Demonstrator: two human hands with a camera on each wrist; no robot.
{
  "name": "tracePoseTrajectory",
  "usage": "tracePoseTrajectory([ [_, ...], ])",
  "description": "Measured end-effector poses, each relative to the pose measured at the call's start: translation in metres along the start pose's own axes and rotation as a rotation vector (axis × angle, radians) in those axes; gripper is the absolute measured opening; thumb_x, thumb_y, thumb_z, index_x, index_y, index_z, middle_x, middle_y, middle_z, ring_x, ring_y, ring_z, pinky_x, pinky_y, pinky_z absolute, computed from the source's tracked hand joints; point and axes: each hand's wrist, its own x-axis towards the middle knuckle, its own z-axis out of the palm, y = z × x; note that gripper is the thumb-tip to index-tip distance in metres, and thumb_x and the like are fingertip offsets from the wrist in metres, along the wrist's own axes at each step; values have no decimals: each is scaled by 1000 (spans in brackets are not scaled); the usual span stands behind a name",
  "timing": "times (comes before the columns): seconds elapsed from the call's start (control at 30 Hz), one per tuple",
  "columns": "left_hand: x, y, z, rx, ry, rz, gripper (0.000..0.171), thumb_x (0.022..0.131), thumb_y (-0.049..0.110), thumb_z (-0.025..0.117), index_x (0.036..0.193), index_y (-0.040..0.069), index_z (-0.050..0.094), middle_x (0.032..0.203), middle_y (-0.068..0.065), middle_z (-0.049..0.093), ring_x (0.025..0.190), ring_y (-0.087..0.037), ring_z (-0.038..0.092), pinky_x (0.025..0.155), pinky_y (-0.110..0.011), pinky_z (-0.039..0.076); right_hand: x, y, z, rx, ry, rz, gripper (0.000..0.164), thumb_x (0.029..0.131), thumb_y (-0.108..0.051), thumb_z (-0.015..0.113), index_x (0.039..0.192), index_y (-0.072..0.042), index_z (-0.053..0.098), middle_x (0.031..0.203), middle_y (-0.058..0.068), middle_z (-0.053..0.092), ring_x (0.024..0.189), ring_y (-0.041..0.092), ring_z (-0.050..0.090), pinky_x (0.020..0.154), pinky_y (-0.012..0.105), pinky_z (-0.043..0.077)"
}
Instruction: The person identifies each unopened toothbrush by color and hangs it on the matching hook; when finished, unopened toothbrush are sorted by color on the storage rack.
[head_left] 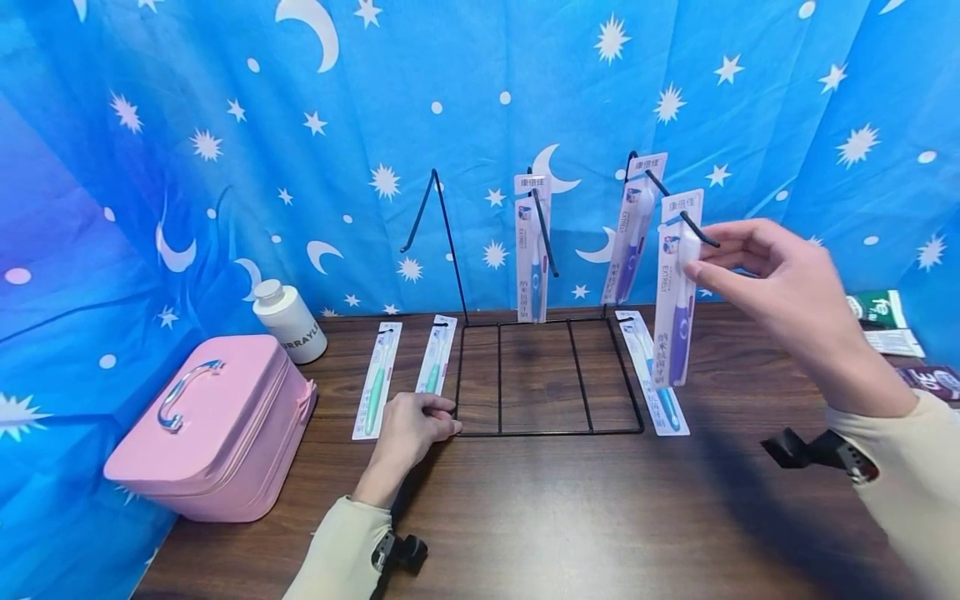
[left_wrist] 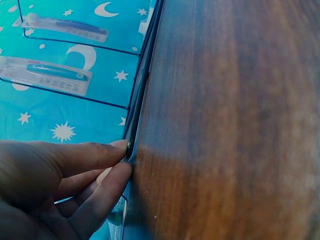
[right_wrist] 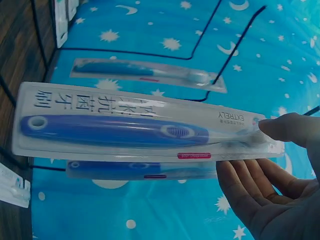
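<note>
My right hand (head_left: 780, 287) pinches the upper part of a packaged purple toothbrush (right_wrist: 110, 131) between thumb and fingers. The black hook's tip shows in front of that card, seemingly through its hang hole. Behind it on the same hook hangs another packaged purple toothbrush (head_left: 633, 237). A packaged blue toothbrush (head_left: 533, 267) hangs from the middle hook. The left hook carries nothing. With thumb and fingertips my left hand (head_left: 411, 433) pinches the front left corner of the black wire rack (head_left: 551, 433), as the left wrist view also shows (left_wrist: 132, 135).
Two packaged green toothbrushes (head_left: 377, 379) (head_left: 435, 358) lie left of the rack, a packaged blue one (head_left: 652, 375) right of it. A pink case (head_left: 210, 417) and white bottle (head_left: 288, 321) stand left. Toothpaste-like packs (head_left: 885, 312) lie far right. A starry blue curtain (head_left: 450, 67) hangs behind.
</note>
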Motion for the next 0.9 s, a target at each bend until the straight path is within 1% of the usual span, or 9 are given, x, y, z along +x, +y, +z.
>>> tracePoseTrajectory([
  [0.1, 0, -1, 0, -2, -3, 2, 19, 73, 10, 85, 90, 9, 76, 66, 6, 64, 65, -12, 55, 56, -28, 41, 9, 2, 6, 2, 10, -10, 48, 88, -36, 72, 129, -16, 58, 112, 0, 66, 102, 3, 61, 76, 17, 41],
  [0.17, 0, -1, 0, -4, -6, 3, 19, 74, 10, 84, 91, 8, 76, 66, 6, 65, 65, -12, 56, 56, -28, 41, 16, 3, 10, 3, 17, -16, 48, 88, -37, 70, 129, -15, 57, 115, 4, 64, 110, 10, 60, 83, 20, 43],
  [0.27, 0, -1, -1, -9, -11, 5, 19, 74, 9, 84, 91, 8, 76, 67, 6, 65, 65, -12, 56, 56, -27, 42, 26, 5, 16, 0, 31, -22, 48, 89, -38, 69, 129, -14, 57, 118, 9, 63, 121, 22, 56, 95, 29, 42],
  [0.33, 0, -1, -1, -12, -12, 5, 19, 74, 9, 84, 92, 8, 76, 68, 6, 66, 65, -12, 57, 56, -28, 42, 32, 5, 19, 0, 41, -26, 48, 89, -39, 69, 129, -14, 58, 118, 10, 63, 123, 26, 54, 98, 34, 42],
  [0.4, 0, -1, -1, -15, -14, 7, 19, 74, 9, 84, 92, 8, 76, 68, 6, 66, 65, -13, 57, 56, -28, 42, 39, 6, 23, 2, 58, -33, 49, 88, -40, 70, 127, -14, 58, 117, 9, 64, 121, 25, 56, 95, 30, 43],
  [0.53, 0, -1, -1, -22, -15, 3, 19, 74, 9, 84, 92, 8, 76, 68, 5, 66, 65, -13, 57, 56, -28, 42, 50, 9, 30, 8, 86, -48, 47, 88, -39, 71, 125, -13, 59, 113, 6, 66, 111, 17, 60, 85, 21, 43],
  [0.63, 0, -2, -1, -25, -15, 1, 19, 75, 10, 84, 92, 8, 76, 68, 5, 66, 66, -13, 57, 56, -28, 42, 55, 11, 33, 15, 97, -51, 47, 89, -38, 69, 126, -12, 59, 114, 8, 65, 107, 15, 58, 84, 22, 41],
  [0.77, 0, -2, 0, -25, -13, 0, 19, 75, 10, 84, 92, 8, 76, 68, 5, 65, 66, -14, 57, 57, -29, 42, 58, 14, 37, 20, 105, -49, 46, 90, -39, 67, 127, -13, 58, 115, 10, 64, 107, 17, 56, 84, 25, 40],
  [0.9, 0, -1, 0, -14, -8, -5, 19, 74, 11, 84, 91, 9, 76, 68, 6, 65, 67, -14, 57, 59, -30, 43, 60, 15, 39, 20, 120, -58, 46, 90, -39, 67, 127, -13, 58, 114, 9, 64, 107, 19, 56, 82, 25, 39],
])
